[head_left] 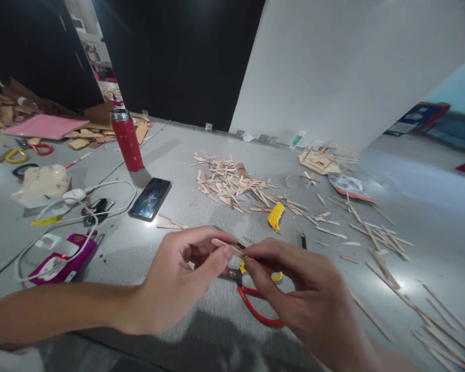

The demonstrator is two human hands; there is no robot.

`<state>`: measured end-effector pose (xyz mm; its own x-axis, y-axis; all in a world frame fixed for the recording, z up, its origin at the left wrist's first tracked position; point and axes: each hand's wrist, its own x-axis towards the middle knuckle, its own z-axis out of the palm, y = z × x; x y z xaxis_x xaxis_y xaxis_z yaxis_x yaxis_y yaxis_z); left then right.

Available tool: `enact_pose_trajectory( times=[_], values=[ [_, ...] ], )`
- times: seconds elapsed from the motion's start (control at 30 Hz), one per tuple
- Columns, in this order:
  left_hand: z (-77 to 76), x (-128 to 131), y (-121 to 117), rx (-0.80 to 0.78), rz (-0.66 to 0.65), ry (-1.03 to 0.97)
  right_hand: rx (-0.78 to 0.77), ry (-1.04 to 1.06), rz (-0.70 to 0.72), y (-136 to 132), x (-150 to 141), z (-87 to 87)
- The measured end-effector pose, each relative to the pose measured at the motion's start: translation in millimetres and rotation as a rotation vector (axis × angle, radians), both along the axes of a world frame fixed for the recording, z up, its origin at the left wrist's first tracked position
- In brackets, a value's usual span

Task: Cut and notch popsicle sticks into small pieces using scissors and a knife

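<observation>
My left hand (178,284) pinches a short wooden craft stick (237,252) between thumb and fingers. At the stick's other end, my right hand (310,294) closes its thumb and index finger on it. A thin dark object shows just behind the stick; its kind is unclear. Scissors (233,274) with red and yellow handles lie on the table beneath the hands, partly hidden by the right one. Beyond my right hand lies a yellow tool (276,215), apart from the fingers. Cut stick pieces (232,186) form a loose heap farther back.
On the left are a red bottle (127,140), a phone (150,199), a purple power strip (77,258) with white cables and a pink sheet (46,126). Long sticks (372,316) are strewn on the right, with a stick structure (325,157) behind them.
</observation>
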<state>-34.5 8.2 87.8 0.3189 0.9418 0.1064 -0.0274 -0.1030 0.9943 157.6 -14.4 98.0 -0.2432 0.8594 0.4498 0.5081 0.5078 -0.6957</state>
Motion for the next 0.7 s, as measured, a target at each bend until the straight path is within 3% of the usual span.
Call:
enact_pose_trajectory(
  times=[0.33, 0.7],
  values=[
    [-3.4, -1.4, -7.4, 0.235, 0.037, 0.193, -0.387, 0.146, -0.003, 4.2, -6.4, 4.8],
    [-8.3, -0.2, -9.0, 0.324, 0.002, 0.265, -0.545, 0.196, -0.006, 5.6, -9.6, -1.3]
  ],
)
